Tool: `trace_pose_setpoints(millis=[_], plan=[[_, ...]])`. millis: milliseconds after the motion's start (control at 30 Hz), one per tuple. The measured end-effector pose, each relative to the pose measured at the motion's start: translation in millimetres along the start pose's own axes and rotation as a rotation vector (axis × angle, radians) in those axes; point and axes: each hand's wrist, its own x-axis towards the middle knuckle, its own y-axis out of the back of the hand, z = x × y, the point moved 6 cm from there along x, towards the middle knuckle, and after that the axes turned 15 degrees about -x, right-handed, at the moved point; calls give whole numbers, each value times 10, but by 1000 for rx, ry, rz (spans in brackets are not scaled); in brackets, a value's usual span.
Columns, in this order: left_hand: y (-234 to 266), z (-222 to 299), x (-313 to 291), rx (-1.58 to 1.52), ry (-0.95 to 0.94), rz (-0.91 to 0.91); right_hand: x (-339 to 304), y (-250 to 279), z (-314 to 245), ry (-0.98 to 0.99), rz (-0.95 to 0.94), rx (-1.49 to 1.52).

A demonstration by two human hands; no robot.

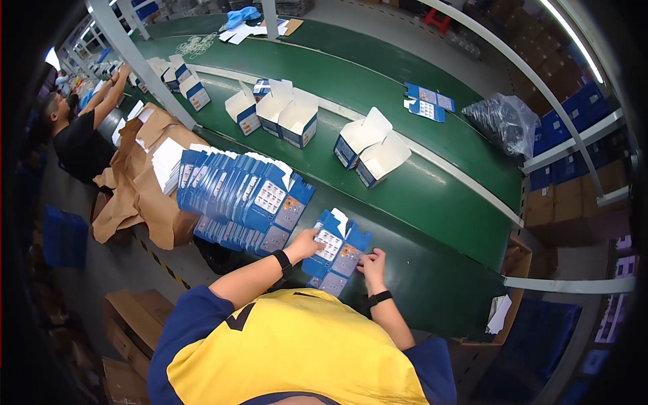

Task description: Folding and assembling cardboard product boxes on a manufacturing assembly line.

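Observation:
A flat blue-and-white carton blank (347, 260) with printed panels lies tilted at the near edge of the green work surface, in front of my body. My left hand (306, 244) grips its left edge, thumb on the printed face and the other fingers partly hidden. At its right edge my right hand (371, 264) pinches the blank between thumb and curled fingers. Close by my left forearm rests a thick, fanned-out stack of the same flat blanks (236, 196), overlapping one another.
Opened white-lined boxes (290, 118) stand on the green conveyor (432, 196), with two more boxes (371, 148) farther right. Brown wrapping paper (145, 202) hangs left of the stack. A clear plastic bag (499, 121) sits at the far right. Another person (81, 135) works at far left.

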Motion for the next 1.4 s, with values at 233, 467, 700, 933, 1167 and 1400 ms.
trace_pose_setpoints(millis=[233,467,700,933,1167,1400], plan=[[-219,484,-19,-624,50,-400,-443,353,-534,444,255,-114],[-231,1384,-294,-663,-366,-427,-1242,300,-1360,767,-130,-166],[-234,1704,-656,-682,-729,-189,-1546,238,-1496,1098,-11,-640],[-700,1339,-948,-375,-354,-764,-1334,419,-1683,1052,59,-40],[-721,1669,-1131,-120,-608,-819,-1425,638,-1804,889,85,-50],[-329,2052,-1090,-58,-834,-422,-1779,667,-2057,847,-212,71]])
